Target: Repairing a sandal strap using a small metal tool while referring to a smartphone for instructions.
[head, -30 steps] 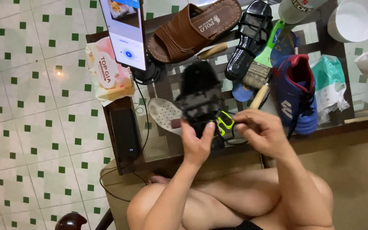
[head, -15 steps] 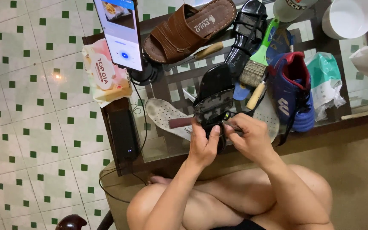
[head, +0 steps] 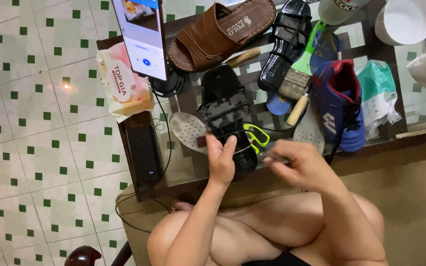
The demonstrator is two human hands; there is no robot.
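Gripping black sandal [head: 228, 116] at table's [head: 420, 135] near edge, left hand [head: 221, 160] fingers clamped on it; right hand [head: 299, 165] is hovering beside, fingers blurred, cannot tell.

Home shoe-repair corner, tiled floor [head: 35, 162], shoe-strewn table [head: 183, 170]

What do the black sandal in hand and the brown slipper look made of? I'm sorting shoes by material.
Black sandal, gripped by the left hand: seemingly glossy synthetic or patent leather, judging by the light glare on its strap. Brown slipper: probably matte leather or imitation, with a creased, stitched strap and smooth stamped footbed.
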